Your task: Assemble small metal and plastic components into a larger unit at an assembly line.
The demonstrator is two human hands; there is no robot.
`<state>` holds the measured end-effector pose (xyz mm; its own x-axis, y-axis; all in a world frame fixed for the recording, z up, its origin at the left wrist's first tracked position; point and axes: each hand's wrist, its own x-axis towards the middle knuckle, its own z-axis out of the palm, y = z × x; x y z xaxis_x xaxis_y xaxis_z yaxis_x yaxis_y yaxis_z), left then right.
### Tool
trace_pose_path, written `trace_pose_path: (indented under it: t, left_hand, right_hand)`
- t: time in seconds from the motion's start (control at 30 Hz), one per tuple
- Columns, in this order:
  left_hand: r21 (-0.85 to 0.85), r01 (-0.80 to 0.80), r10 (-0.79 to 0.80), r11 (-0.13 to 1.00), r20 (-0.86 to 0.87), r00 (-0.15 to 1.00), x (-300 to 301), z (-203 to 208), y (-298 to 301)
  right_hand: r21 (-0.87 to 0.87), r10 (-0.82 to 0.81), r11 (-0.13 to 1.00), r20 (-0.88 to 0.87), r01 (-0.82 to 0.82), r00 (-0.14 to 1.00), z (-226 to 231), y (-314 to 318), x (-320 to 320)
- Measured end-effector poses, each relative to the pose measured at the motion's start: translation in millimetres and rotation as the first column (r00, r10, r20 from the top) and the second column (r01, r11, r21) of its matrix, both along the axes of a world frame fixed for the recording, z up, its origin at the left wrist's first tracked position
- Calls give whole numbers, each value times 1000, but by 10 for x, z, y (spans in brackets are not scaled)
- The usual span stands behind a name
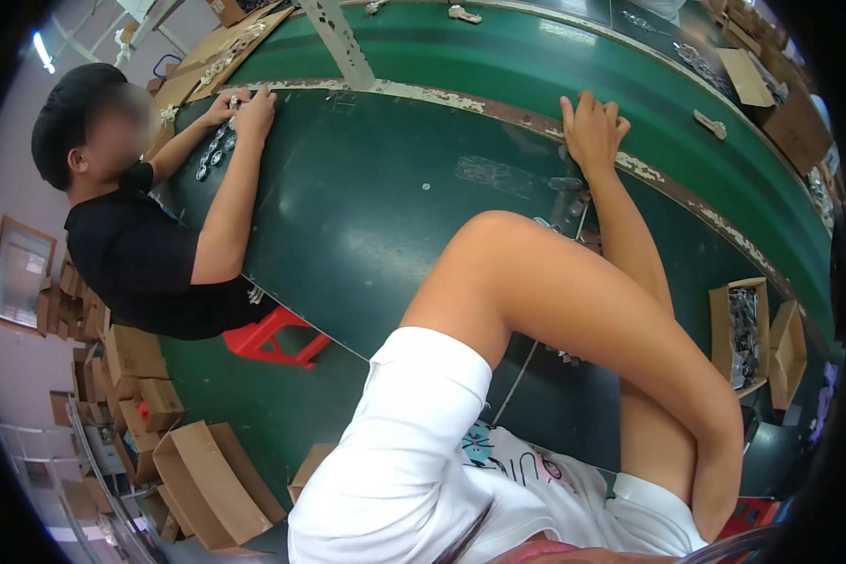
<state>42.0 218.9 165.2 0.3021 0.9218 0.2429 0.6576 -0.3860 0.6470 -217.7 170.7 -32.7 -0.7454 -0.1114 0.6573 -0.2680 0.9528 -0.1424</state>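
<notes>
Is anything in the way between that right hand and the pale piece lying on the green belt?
Nothing visible: the right hand reaches over the near edge of the green belt, and only bare belt shows between it and the pale piece to its right.

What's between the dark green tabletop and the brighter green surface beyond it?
A narrow, chipped rail, partly hidden by the right hand, in the head view.

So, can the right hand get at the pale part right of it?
Probably yes: the right hand looks empty, and only bare green belt shows between it and the pale part.
</notes>
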Motion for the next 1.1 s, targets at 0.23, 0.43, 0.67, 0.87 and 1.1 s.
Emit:
trace_pose_path:
  t: [0.23,0.43,0.67,0.87,1.1]
  left_hand:
    - [-51,21,-25,998,-80,996,-164,21,189]
    - [-86,34,-46,996,-136,990,0,-66,366]
    - [-111,111,-128,988,-166,978,-145,-42,4]
    - [487,119,-489,865,767,415,150,-1008,277]
    - [-203,318,-279,926,200,939,-48,-290,390]
  right_hand:
    - [-23,12,1000,12,-12,1000,-22,-18,-6]
    - [-39,34,999,0,-34,999,-46,10,48]
    - [-28,48,998,-48,-49,998,-91,14,-40]
    - [-39,3,999,-106,-8,994,-62,-148,-50]
    - [-85,37,995,-107,-46,994,-85,-62,-30]
